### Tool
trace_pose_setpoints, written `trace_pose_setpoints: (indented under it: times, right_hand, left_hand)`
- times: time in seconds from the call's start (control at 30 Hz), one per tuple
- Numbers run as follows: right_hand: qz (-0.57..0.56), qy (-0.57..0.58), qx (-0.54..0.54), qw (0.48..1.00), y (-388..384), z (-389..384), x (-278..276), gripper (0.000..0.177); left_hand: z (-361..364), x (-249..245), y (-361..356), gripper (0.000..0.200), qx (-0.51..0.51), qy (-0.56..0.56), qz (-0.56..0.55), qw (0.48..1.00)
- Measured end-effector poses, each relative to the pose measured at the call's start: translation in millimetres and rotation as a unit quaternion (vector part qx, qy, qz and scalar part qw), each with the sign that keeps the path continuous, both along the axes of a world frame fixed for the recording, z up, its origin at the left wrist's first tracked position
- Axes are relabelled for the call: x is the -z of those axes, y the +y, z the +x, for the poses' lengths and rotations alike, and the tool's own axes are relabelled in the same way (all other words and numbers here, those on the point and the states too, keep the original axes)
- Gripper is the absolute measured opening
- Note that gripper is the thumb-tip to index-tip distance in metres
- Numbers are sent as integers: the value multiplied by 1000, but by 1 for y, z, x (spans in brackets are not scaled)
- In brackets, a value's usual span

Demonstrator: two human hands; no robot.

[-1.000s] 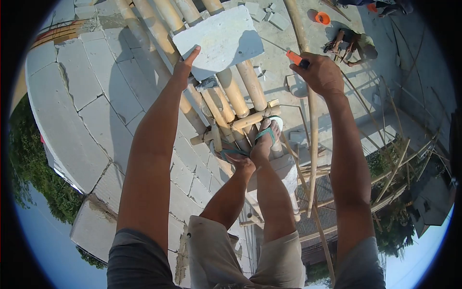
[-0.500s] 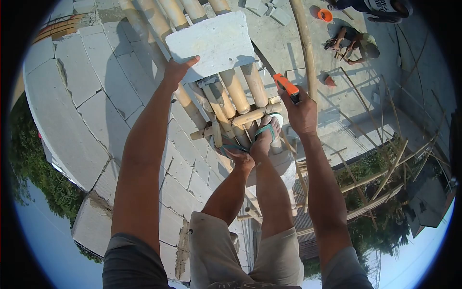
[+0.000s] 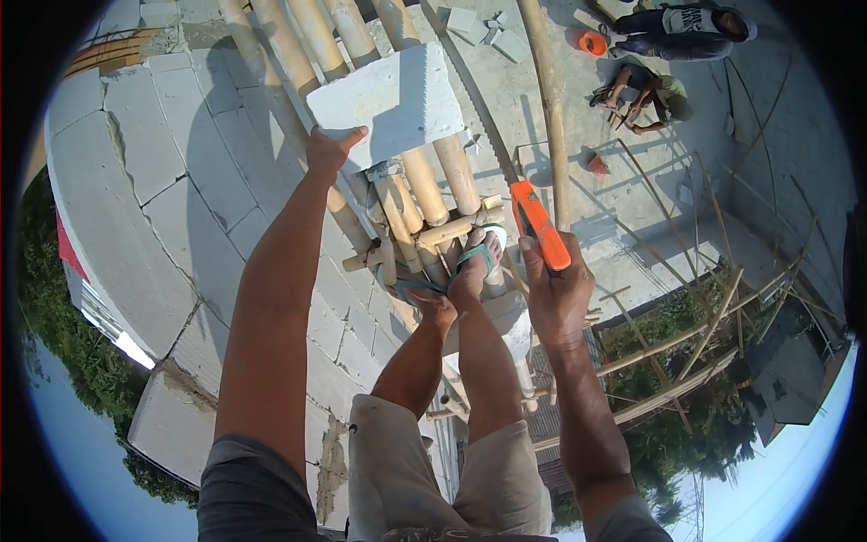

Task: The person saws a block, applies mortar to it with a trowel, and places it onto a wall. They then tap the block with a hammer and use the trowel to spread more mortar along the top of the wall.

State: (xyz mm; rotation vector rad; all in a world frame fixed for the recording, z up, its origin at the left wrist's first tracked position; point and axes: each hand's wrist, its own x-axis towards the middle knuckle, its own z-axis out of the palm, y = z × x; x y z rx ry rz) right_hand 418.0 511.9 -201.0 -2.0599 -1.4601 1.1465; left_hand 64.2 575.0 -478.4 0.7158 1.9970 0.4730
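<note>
A white lightweight concrete block (image 3: 397,113) lies across the bamboo poles in front of me. My left hand (image 3: 330,152) grips its near left edge, thumb on the top face and the other fingers mostly hidden. My right hand (image 3: 558,294) is closed around the orange handle of a handsaw (image 3: 535,221). The toothed blade points up and away, right of the block and apart from it. A shadow with a toothed edge falls on the block's face.
Bamboo poles (image 3: 424,185) form the platform under my sandalled feet (image 3: 470,271). On the left runs a pale block wall (image 3: 144,199). Far below right, two people (image 3: 646,95) are on the concrete floor near an orange bucket (image 3: 592,43). Bamboo scaffolding (image 3: 695,370) stands lower right.
My right hand has drawn back toward me with the saw, and its long blade now shows clearly. My left hand stays on the block. The whole view has shifted slightly.
</note>
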Motion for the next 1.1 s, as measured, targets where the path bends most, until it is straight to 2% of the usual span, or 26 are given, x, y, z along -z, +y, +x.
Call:
trace_pose_setpoints:
  times: [0.07,0.1,0.13,0.17,0.23,0.27,0.33,0.37,0.43,0.63,0.73,0.8,0.87,0.93,1.03,1.07,1.1]
  right_hand:
    - [-21,-3,-5,1000,4,0,-2,23]
    - [-41,-3,-9,999,5,0,-3,24]
    - [-40,-1,-8,999,5,-1,-2,24]
    - [-32,-1,-7,999,2,-2,0,25]
    - [-26,-1,-6,1000,-2,-4,2,25]
    - [-8,-3,-5,1000,-5,-7,2,26]
    - [9,-8,-4,1000,-9,-8,4,26]
    - [4,-17,-12,1000,-12,-8,5,26]
    - [-2,-26,-22,999,-16,-8,9,27]
    - [-25,-13,-21,999,-13,-8,-5,29]
    - [-68,-2,-5,998,1,-12,-16,30]
    - [-135,-16,2,991,19,-14,-15,31]
    - [-124,-8,-16,992,49,-25,-2,39]
    - [-110,-70,-55,990,84,-43,26,40]
    - [-64,-103,-86,989,103,-58,47,39]
    - [-62,-105,-84,989,94,-53,39,39]
    - [-121,-78,-58,988,76,-46,12,39]
  left_hand:
    - [-10,14,5,110,34,-35,0,999]
    - [-5,10,6,110,35,-34,-2,999]
    - [5,-1,12,118,92,128,31,987]
    - [14,-11,19,128,147,287,62,944]
    - [35,-49,43,138,247,339,119,900]
    - [46,-56,53,138,247,339,116,900]
    - [66,-52,73,138,381,312,77,867]
    - [78,-48,77,138,382,311,76,867]
    - [93,-38,81,140,427,305,-62,849]
    - [98,-46,85,141,427,302,-100,847]
    - [100,-45,87,142,434,310,-113,838]
    - [97,-42,87,142,435,310,-106,839]
    - [99,-40,82,143,437,305,-99,840]
    - [100,-44,86,142,437,309,-100,839]
    - [100,-53,90,141,443,299,-126,836]
    - [101,-54,93,141,441,291,-133,838]
    - [99,-50,92,141,442,288,-132,839]
